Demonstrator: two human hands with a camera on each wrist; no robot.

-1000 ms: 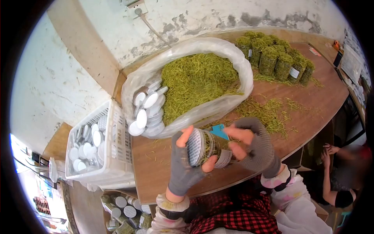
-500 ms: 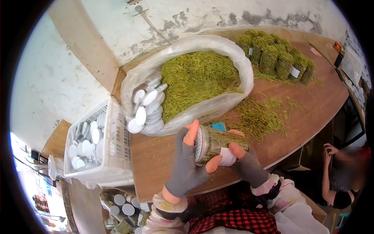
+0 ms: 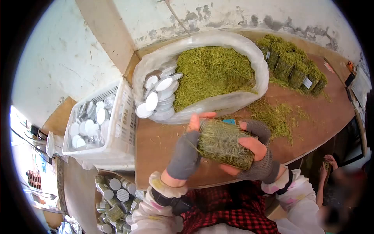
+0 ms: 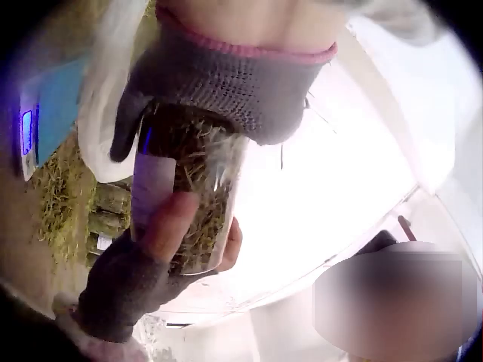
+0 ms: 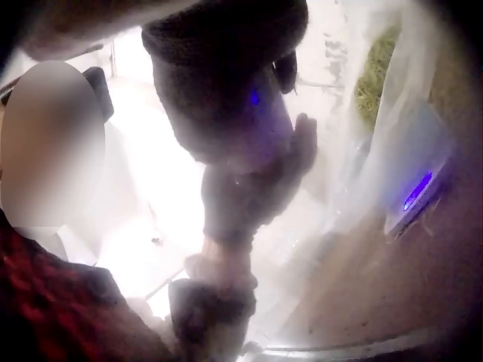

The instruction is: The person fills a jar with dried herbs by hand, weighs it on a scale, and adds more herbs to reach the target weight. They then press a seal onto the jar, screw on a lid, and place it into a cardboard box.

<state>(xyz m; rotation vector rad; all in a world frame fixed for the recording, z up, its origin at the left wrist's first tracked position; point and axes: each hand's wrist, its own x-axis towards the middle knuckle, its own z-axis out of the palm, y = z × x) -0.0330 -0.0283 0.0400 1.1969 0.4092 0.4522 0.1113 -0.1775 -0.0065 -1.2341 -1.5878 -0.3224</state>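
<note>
a brown table (image 3: 156, 160) with a curved edge stands against a whitish wall (image 3: 241, 15) with grey, flaking patches, beside a beige pillar (image 3: 105, 35), and bright light enters at the far left.

We see a brown bench (image 3: 161, 156) with a curved edge. On it we have an open plastic bag (image 3: 261, 66) of green stems (image 3: 214, 74) and white lids (image 3: 164, 84), loose stems (image 3: 278, 117) beside it, filled jars (image 3: 299, 76) grouped farther right, and a partly hidden blue object (image 3: 229, 121).
</note>
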